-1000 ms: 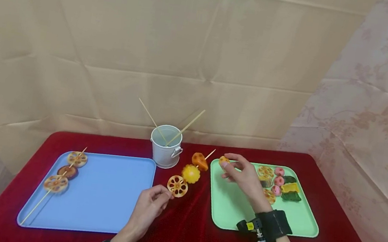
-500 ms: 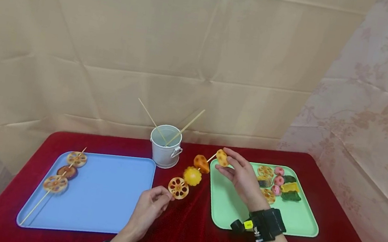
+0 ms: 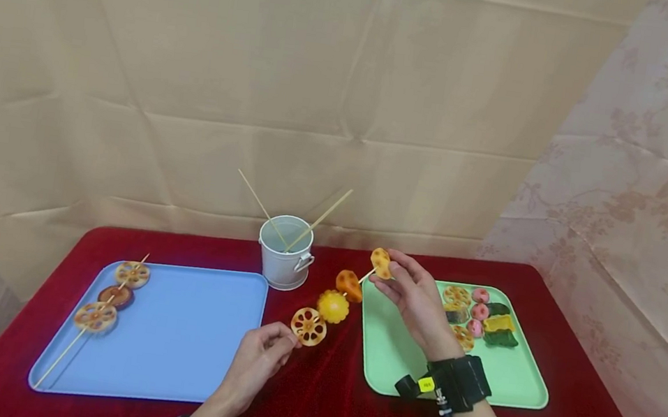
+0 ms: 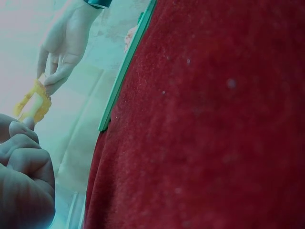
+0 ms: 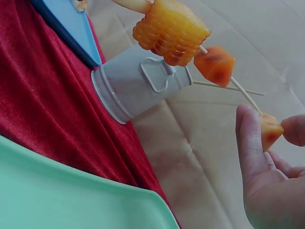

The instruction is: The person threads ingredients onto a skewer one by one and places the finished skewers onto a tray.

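My left hand (image 3: 260, 361) pinches the lower end of a bamboo skewer (image 5: 246, 95) just below a lotus root slice (image 3: 308, 326). Above that slice come a corn piece (image 5: 171, 33) and an orange browned chunk (image 5: 215, 66). Between thumb and fingertips, my right hand (image 3: 416, 304) pinches a second yellow-orange browned chunk (image 5: 270, 130) at the skewer's tip. The tip meets this chunk; how deep it goes in cannot be seen. In the left wrist view, the left fingers cover the skewer's lower end.
A finished-looking skewer (image 3: 116, 297) lies on the blue tray (image 3: 182, 350) at left. Behind stands a small white bucket (image 3: 283, 265) with bare skewers. At right, a green tray (image 3: 384, 356) bears several food pieces (image 3: 481, 312), beneath the right forearm.
My right hand has brought the yellow-orange chunk left and up onto the skewer's tip. The skewer in my left hand has shifted slightly right and down.
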### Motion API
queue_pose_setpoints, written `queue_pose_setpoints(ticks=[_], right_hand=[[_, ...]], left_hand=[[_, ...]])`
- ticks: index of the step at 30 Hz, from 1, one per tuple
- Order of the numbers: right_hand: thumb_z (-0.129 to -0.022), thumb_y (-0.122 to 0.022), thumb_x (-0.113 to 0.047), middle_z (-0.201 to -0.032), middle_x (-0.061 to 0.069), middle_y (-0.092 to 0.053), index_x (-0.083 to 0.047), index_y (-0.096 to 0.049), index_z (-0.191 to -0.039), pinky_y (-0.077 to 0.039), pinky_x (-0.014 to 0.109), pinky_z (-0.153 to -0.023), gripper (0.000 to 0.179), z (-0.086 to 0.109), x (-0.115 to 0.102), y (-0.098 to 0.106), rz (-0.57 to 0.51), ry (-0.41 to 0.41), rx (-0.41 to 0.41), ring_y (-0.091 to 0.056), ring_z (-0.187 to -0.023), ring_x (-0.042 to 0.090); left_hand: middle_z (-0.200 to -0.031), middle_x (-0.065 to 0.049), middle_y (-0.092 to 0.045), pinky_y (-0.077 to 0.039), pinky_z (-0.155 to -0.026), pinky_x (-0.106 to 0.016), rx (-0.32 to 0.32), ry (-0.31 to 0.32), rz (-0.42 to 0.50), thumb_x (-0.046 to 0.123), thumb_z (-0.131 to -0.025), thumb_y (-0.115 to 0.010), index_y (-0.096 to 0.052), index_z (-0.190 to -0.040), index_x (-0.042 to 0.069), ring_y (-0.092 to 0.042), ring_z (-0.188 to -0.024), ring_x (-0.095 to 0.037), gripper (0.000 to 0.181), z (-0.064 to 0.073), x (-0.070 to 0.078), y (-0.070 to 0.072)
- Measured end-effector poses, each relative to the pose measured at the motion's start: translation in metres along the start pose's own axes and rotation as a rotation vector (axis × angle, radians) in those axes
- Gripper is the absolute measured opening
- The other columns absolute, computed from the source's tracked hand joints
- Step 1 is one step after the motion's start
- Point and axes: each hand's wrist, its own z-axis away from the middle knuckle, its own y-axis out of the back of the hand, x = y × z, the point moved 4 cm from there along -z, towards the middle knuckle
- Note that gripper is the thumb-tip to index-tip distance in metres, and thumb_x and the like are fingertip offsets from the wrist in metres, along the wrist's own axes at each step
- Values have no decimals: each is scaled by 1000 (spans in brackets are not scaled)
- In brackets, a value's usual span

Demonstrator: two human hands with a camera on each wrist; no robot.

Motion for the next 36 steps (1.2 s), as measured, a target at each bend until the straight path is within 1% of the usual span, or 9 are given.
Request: queue_pose_setpoints(ticks=[9,13,16,20,23,26,29,33,36], right_hand=[[-108,-56,-19,-134,16,-55,3,-39,-152,-54,31,-97,52,2,-2,-3,48,13,-18,-71,-105,19],[-107,-59,-19,-125,11,-65,5,-45,-147,-56,31,-94,49,3,1,-5,98,-5,-9,-73,-102,19],[-106,-61,-19,-119,9,-68,7,-48,-142,-56,32,-93,46,5,3,-8,122,-22,5,-72,-102,20],[-105,-61,-16,-118,8,-66,9,-49,-139,-56,34,-93,44,7,7,-13,117,-35,17,-71,-102,19],[-106,-61,-16,-117,7,-66,9,-49,-139,-57,35,-93,43,8,10,-15,89,-46,28,-71,-100,18],[-106,-60,-16,-116,7,-66,9,-47,-142,-57,34,-92,46,8,12,-15,63,-58,39,-71,-97,17],[-106,-61,-16,-117,8,-65,9,-46,-143,-57,33,-92,48,10,12,-14,48,-72,56,-70,-96,17],[-105,-62,-16,-121,11,-63,9,-46,-143,-57,32,-92,49,10,11,-14,44,-72,73,-71,-98,18],[-105,-62,-14,-123,12,-62,9,-47,-142,-56,33,-93,47,11,10,-15,46,-64,82,-71,-100,19]], left_hand=[[-62,-3,-50,-25,-45,-20,1,-1,10,1,-96,-58,-66,-95,-10,-33,-48,-7,14,0,-1,0],[-62,-3,-50,-25,-45,-20,3,-10,15,1,-96,-58,-66,-95,-12,-33,-47,-7,15,0,-1,0],[-62,-3,-49,-25,-45,-20,2,-14,31,0,-95,-58,-65,-95,-13,-33,-47,-7,15,1,0,-1],[-62,-3,-49,-25,-44,-19,-6,-7,65,-1,-95,-56,-64,-96,-14,-32,-47,-6,15,1,-1,-1],[-63,-3,-51,-25,-45,-19,-21,4,60,-1,-95,-56,-63,-96,-15,-31,-47,-5,15,1,-2,-1],[-66,-4,-56,-28,-47,-19,-44,-6,-4,1,-97,-58,-65,-97,-12,-36,-49,-6,15,-1,-3,0],[-68,-3,-60,-33,-50,-20,-54,-71,-145,7,-101,-60,-68,-99,-5,-42,-52,-6,15,-3,-2,2],[-69,3,-58,-40,-60,-24,0,-181,-360,14,-104,-61,-71,-102,8,-48,-61,-7,12,-5,1,5],[-70,6,-52,-41,-65,-26,53,-183,-417,17,-103,-64,-71,-100,12,-48,-66,-8,9,-5,3,6]])
